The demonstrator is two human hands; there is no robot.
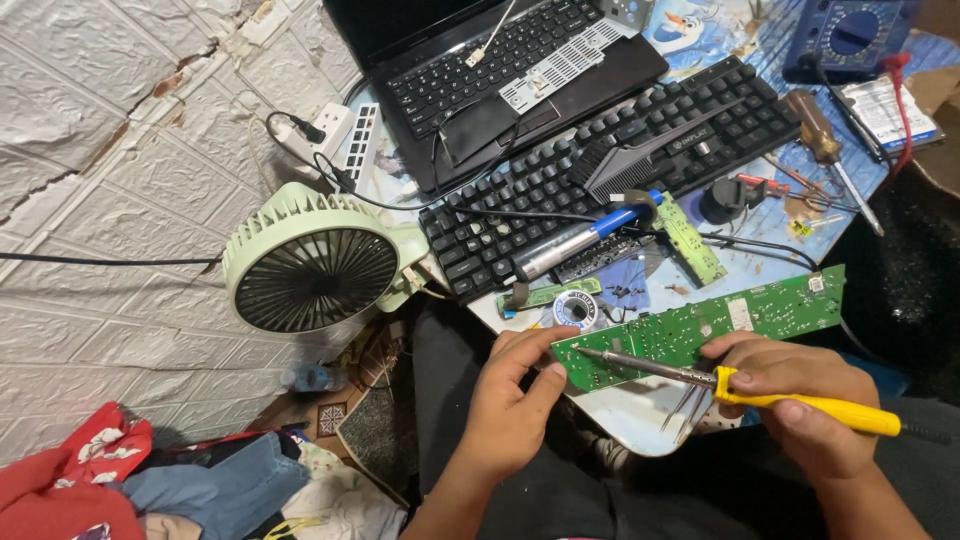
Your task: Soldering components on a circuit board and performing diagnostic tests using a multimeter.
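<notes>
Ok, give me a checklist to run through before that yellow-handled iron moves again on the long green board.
1. Left hand steadies the green circuit board at its near end: ok.
2. Right hand grips the yellow-handled soldering iron on the handle, away from the metal shaft: ok.
3. Iron tip lies over the board's left part; whether it touches a joint: cannot tell.
4. Solder spool lies beside the board, near the left hand: ok.
5. Second iron, the blue-handled soldering iron, lies on the black keyboard, not on a stand: not ok.
6. Board's far end hangs past the table edge: not ok.
</notes>
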